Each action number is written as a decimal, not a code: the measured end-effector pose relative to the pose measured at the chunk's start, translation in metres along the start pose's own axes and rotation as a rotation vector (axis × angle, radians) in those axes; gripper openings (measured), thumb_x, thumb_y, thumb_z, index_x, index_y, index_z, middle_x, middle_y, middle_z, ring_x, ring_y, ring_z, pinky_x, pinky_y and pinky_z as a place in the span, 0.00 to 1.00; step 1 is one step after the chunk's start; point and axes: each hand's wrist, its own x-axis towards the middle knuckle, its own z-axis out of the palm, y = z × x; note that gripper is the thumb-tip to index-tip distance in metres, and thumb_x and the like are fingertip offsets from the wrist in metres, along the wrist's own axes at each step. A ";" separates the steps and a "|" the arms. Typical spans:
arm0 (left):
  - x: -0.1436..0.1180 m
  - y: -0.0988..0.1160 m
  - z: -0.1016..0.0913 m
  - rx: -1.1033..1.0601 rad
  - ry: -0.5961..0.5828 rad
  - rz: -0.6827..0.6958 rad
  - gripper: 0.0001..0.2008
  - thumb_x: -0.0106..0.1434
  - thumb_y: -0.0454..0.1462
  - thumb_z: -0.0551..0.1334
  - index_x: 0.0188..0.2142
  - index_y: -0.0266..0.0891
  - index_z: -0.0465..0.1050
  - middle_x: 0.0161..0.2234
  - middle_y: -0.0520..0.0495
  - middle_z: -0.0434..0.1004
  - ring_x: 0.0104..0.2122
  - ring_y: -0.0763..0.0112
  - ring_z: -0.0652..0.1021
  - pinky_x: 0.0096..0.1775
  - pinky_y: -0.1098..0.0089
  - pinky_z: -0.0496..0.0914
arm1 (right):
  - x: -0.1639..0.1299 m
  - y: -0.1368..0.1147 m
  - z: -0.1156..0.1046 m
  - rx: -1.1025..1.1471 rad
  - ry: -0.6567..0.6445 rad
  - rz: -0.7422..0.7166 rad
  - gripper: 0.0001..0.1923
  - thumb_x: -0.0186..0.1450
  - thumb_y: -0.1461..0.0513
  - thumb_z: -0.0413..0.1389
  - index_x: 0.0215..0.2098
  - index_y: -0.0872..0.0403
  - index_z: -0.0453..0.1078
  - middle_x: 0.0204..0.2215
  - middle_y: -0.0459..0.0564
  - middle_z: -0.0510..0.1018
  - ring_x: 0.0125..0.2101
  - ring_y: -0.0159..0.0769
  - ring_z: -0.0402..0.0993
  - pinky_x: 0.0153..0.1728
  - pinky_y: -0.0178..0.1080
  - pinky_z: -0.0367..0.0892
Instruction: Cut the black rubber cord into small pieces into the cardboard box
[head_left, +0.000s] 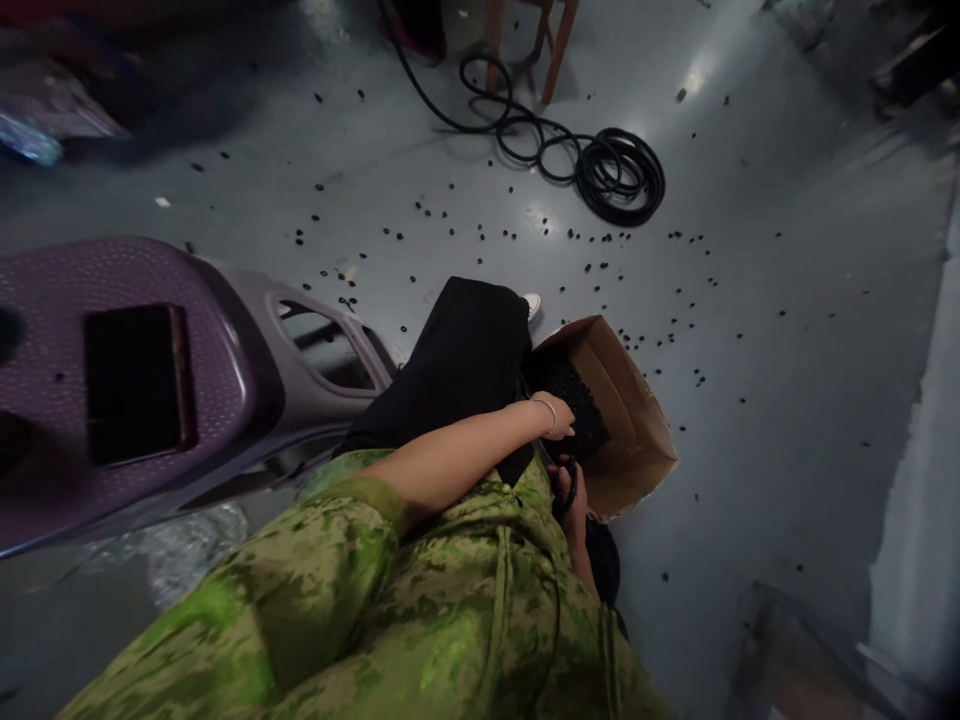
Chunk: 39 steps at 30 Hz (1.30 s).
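Left hand [559, 418]: reaches into the cardboard box [634, 420], fingers bent over the small black parts [574, 395]; grip unclear.
Right hand [571, 492]: closed around a black ring [568, 487].
Box: on the floor [787, 330], beside the knee.
Writing: none readable.

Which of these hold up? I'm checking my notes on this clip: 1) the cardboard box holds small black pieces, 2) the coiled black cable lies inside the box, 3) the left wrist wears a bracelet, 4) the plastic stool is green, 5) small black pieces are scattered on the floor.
1) True: the cardboard box holds a heap of small black pieces.
2) False: the coiled black cable lies on the floor, apart from the box.
3) True: a bracelet circles the wrist of the left hand.
4) False: the plastic stool is purple.
5) True: they dot the floor around the box.
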 end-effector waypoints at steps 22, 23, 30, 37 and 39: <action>0.004 -0.004 -0.001 0.011 -0.074 0.078 0.15 0.58 0.44 0.60 0.41 0.42 0.78 0.47 0.40 0.76 0.49 0.57 0.73 0.49 0.63 0.66 | 0.001 -0.011 0.003 -0.167 0.005 -0.108 0.20 0.58 0.50 0.50 0.39 0.56 0.64 0.22 0.43 0.68 0.26 0.33 0.63 0.30 0.35 0.58; 0.005 -0.004 -0.001 0.023 -0.080 0.075 0.16 0.58 0.44 0.60 0.42 0.41 0.78 0.48 0.39 0.75 0.50 0.56 0.73 0.50 0.62 0.66 | 0.002 -0.009 0.003 -0.176 0.009 -0.131 0.19 0.58 0.50 0.50 0.39 0.56 0.65 0.22 0.43 0.68 0.26 0.33 0.63 0.30 0.35 0.58; 0.006 -0.006 -0.004 -0.004 -0.065 0.015 0.15 0.58 0.44 0.60 0.42 0.43 0.77 0.47 0.42 0.76 0.50 0.57 0.73 0.50 0.62 0.66 | 0.012 0.010 0.004 -0.177 0.073 -0.255 0.15 0.54 0.52 0.51 0.34 0.53 0.66 0.28 0.45 0.70 0.31 0.35 0.65 0.37 0.37 0.61; -0.002 -0.006 -0.007 0.076 -0.031 0.057 0.18 0.61 0.42 0.58 0.50 0.44 0.72 0.48 0.41 0.75 0.48 0.59 0.74 0.45 0.65 0.68 | 0.015 0.023 0.006 -0.169 0.105 -0.251 0.14 0.55 0.53 0.50 0.34 0.54 0.67 0.28 0.46 0.71 0.32 0.35 0.66 0.37 0.37 0.61; -0.004 -0.006 -0.008 0.075 -0.015 0.055 0.16 0.61 0.41 0.58 0.48 0.46 0.73 0.47 0.42 0.76 0.47 0.60 0.74 0.45 0.66 0.68 | 0.016 0.025 0.008 -0.186 0.119 -0.272 0.15 0.55 0.53 0.50 0.34 0.54 0.67 0.28 0.45 0.71 0.31 0.34 0.66 0.37 0.36 0.61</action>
